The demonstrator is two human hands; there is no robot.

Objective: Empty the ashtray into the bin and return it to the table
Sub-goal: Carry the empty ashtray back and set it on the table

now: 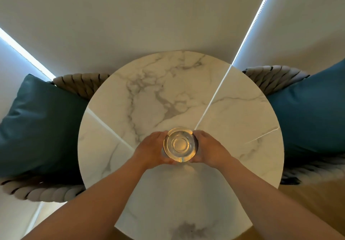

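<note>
A round clear glass ashtray [180,144] is near the middle of a round white marble table [233,113]. My left hand [152,149] grips its left side and my right hand [210,149] grips its right side, fingers curled around the rim. The ashtray looks empty apart from a tiny dark speck. Whether it rests on the tabletop or is just above it, I cannot tell. No bin is in view.
A woven rope chair with a teal cushion [39,127] stands left of the table, and another with a teal cushion [309,116] stands on the right. Closed pale blinds [149,16] hang behind. Wooden floor [308,208] shows at the lower right.
</note>
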